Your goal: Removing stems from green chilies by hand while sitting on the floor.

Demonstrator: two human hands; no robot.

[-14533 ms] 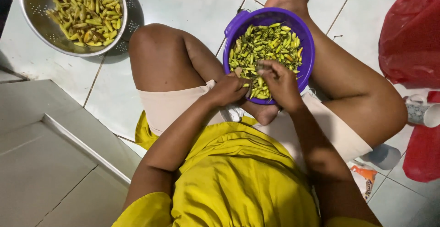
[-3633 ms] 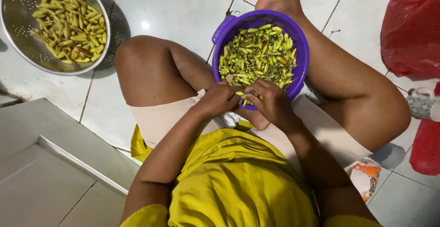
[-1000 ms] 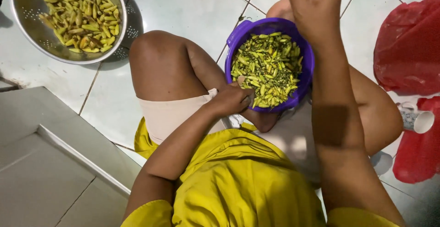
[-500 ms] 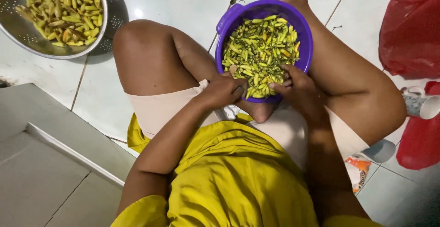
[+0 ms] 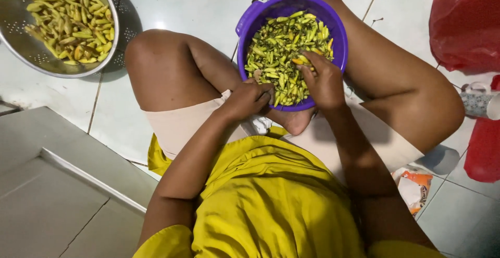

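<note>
While the person sits cross-legged on tile, one purple bowl (image 5: 249, 21) of green chillies (image 5: 284, 44) at twelve o'clock, right hand (image 5: 324, 83) fingers pressed into them, left hand (image 5: 249, 99) curled shut at its rim, one metal colander (image 5: 31, 60) of yellowish chillies (image 5: 70, 21) at ten o'clock.

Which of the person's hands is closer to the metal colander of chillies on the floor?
Left. The left hand rests at the purple bowl's near rim, toward the metal colander; the right hand is farther away.

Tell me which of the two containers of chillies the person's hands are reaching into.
The purple plastic basket between the legs: both the left hand and right hand are at it. The metal colander sits apart, untouched, on the tiled floor.
</note>
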